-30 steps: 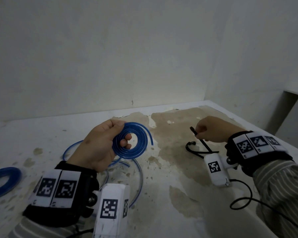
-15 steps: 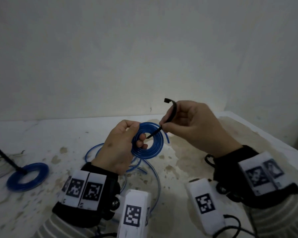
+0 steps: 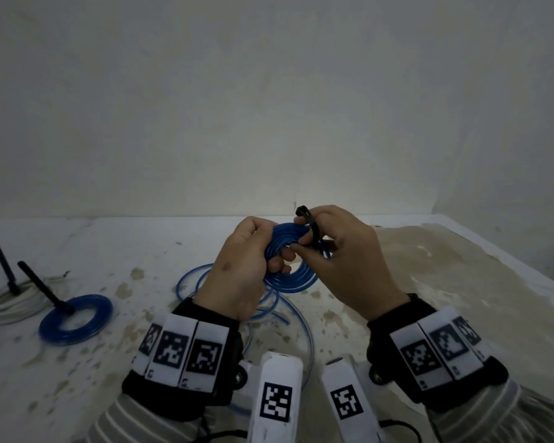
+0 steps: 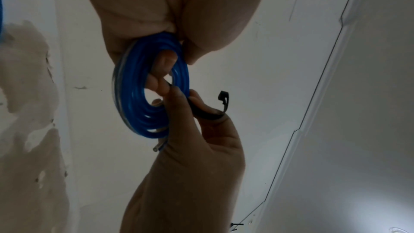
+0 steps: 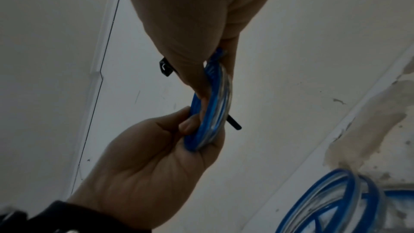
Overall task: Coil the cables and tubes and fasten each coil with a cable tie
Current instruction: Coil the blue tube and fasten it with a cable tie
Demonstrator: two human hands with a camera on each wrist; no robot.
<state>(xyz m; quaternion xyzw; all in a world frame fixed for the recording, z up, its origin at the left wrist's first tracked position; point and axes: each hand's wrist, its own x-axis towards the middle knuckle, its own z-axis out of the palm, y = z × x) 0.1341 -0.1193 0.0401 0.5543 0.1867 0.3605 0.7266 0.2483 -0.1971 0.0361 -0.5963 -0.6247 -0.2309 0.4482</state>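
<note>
My left hand (image 3: 263, 247) grips a small coil of blue tube (image 3: 296, 276) above the table, thumb on one side and fingers through the middle; the same blue coil (image 4: 134, 91) shows in the left wrist view. My right hand (image 3: 330, 247) pinches a black cable tie (image 3: 311, 220) at the coil's top edge. The tie's strap passes through the coil's opening, and its tip (image 5: 234, 124) sticks out on the far side. The tie's head (image 4: 223, 95) curls free above my fingers. More blue tube (image 3: 304, 327) trails loose on the table below the coil.
At the left lie a tied blue coil (image 3: 76, 316) and a tied white cable coil (image 3: 10, 302), each with a black tie tail standing up. The stained white table (image 3: 445, 282) meets a wall behind and ends at an edge on the right.
My right hand lifted the cable tie off the table, brought it to the coil and pushed its strap through the opening. The left hand kept its hold on the coil.
</note>
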